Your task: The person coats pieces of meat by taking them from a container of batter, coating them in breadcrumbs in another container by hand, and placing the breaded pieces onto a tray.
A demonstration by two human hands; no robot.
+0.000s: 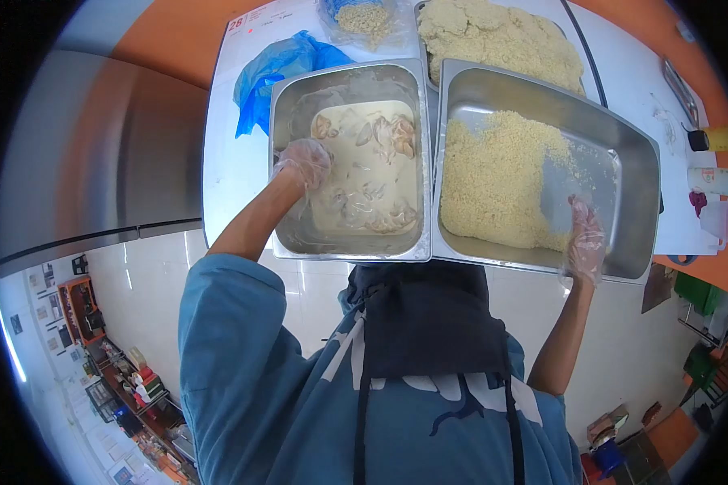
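My left hand (306,162), in a clear plastic glove, is over the left side of a deep steel pan (291,236) of pale, creamy batter (344,166). Its fingers point down and in toward the batter, and their tips are hidden. Pieces of what looks like raw meat (395,136) lie partly sunk in the liquid. In the wider steel pan (632,162) on the right, my right hand (585,239), also gloved, has its fingers stretched forward beside the yellowish crumbs (501,182). Nothing shows in that hand.
Behind the pans stands another tray heaped with crumbs (501,40). A blue plastic bag (279,73) and a clear bag of crumbs (366,23) lie at the back left. A yellow-labelled container (718,139) and a translucent jug (715,222) are at the far right.
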